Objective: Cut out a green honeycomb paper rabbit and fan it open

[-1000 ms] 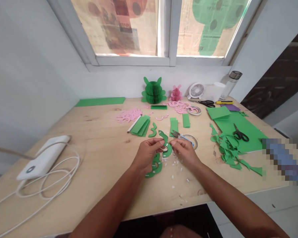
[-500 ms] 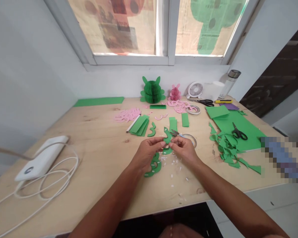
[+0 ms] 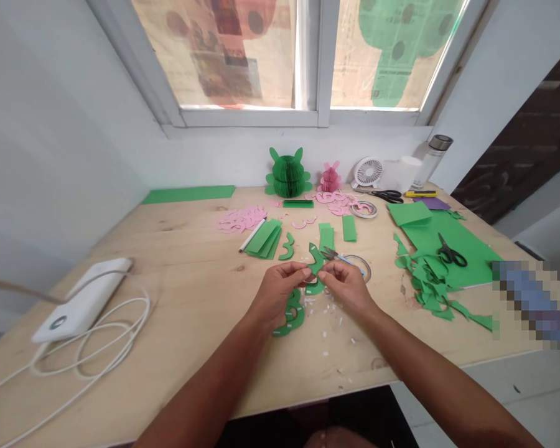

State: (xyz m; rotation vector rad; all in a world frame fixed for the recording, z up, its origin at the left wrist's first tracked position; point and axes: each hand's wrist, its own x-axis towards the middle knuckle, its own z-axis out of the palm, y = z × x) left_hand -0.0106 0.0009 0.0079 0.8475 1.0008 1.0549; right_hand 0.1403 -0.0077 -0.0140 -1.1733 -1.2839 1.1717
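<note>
My left hand (image 3: 280, 287) and my right hand (image 3: 346, 283) meet near the middle of the table, both closed in a pinch on a curved green paper cutout (image 3: 315, 256). A small white strip shows near its upper tip. Beneath my left hand lie scalloped green cutouts (image 3: 289, 323) with small white strips on them, partly covered by the hand. Just beyond my right hand are small pointed scissors (image 3: 330, 254) with a roll of tape (image 3: 360, 269). Another wavy green cutout (image 3: 287, 247) lies past my left hand. White scraps (image 3: 326, 314) are scattered below my hands.
At the back stand green (image 3: 288, 176) and pink (image 3: 330, 178) honeycomb paper figures, a small fan (image 3: 368, 172) and a bottle (image 3: 432, 162). Pink cutouts (image 3: 245, 219) lie left of centre. Black scissors (image 3: 450, 251) rest on green sheets at right, near scraps (image 3: 429, 283). A white power bank (image 3: 81, 300) and cable lie left.
The view has tilted slightly, so everything sits a little lower. Both hands keep pinching the green cutout with barely any movement.
</note>
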